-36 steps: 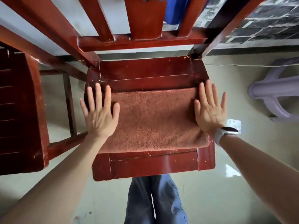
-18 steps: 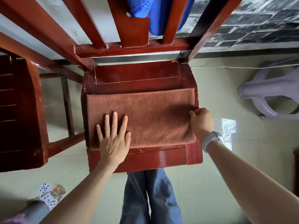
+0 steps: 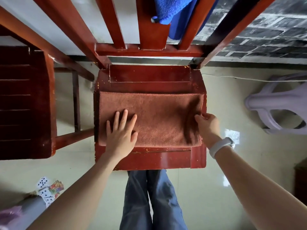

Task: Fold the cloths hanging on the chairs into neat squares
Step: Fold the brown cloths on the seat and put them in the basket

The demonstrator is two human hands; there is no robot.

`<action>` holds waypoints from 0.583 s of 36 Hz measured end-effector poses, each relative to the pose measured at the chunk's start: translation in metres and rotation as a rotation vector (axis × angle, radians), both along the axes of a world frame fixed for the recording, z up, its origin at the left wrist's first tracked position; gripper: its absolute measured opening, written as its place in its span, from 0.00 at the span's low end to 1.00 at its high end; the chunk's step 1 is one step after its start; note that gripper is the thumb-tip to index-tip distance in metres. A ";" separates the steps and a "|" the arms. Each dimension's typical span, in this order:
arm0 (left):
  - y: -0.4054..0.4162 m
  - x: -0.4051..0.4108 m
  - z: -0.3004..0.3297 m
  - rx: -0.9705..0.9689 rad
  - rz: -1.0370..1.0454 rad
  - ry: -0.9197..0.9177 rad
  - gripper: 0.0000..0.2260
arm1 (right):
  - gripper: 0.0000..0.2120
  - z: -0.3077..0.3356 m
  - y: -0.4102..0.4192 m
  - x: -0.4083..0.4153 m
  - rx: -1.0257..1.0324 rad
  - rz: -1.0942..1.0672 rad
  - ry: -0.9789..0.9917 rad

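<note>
While the person's legs in blue trousers [image 3: 152,200] stand at the near edge of the red wooden chair [image 3: 149,158], a folded brown cloth [image 3: 159,117] lies flat across the middle of the seat, reaching almost from side to side. On its near left part rests the left hand [image 3: 122,131], palm down with fingers straight and slightly spread, pressing the cloth onto the seat. At the cloth's right edge the right hand [image 3: 207,125], a white band [image 3: 220,146] on its wrist, curls its fingers and pinches the edge, which rises a little there. Beyond the cloth the seat's back strip is bare wood. Farther off, a blue cloth [image 3: 172,12] hangs over the chair's back slats. Playing cards [image 3: 48,190] lie on the floor at near left, and a pale plastic stool [image 3: 279,103] sits to the right.
</note>
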State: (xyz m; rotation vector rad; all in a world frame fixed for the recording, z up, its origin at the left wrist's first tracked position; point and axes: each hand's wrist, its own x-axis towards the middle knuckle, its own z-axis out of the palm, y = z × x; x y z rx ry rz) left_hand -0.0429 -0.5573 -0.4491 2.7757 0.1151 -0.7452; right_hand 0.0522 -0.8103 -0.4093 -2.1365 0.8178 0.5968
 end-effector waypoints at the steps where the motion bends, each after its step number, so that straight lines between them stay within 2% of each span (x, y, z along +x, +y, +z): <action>1: 0.001 0.001 0.002 -0.045 0.027 -0.013 0.23 | 0.06 0.007 0.004 0.001 0.043 0.007 -0.001; 4: 0.004 0.004 0.012 -0.275 0.221 -0.116 0.17 | 0.12 0.023 0.023 0.002 0.219 -0.003 0.022; 6: 0.007 0.006 0.024 -0.464 0.489 -0.166 0.13 | 0.14 0.033 0.043 0.003 0.342 0.008 0.048; 10: 0.018 0.004 0.053 -0.984 1.162 0.064 0.12 | 0.15 0.049 0.108 0.002 0.498 0.097 0.100; 13: 0.029 -0.007 0.058 -1.275 1.498 0.136 0.16 | 0.18 0.047 0.161 -0.006 0.535 0.158 0.119; 17: 0.040 -0.025 0.046 -1.359 1.676 0.164 0.20 | 0.11 0.040 0.209 -0.008 0.669 0.250 0.308; 19: 0.040 -0.032 0.041 -1.287 1.671 0.138 0.22 | 0.12 0.029 0.212 -0.004 0.529 0.404 0.254; 21: 0.038 -0.036 0.037 -1.116 1.538 0.112 0.28 | 0.13 0.021 0.205 0.008 0.284 0.629 0.056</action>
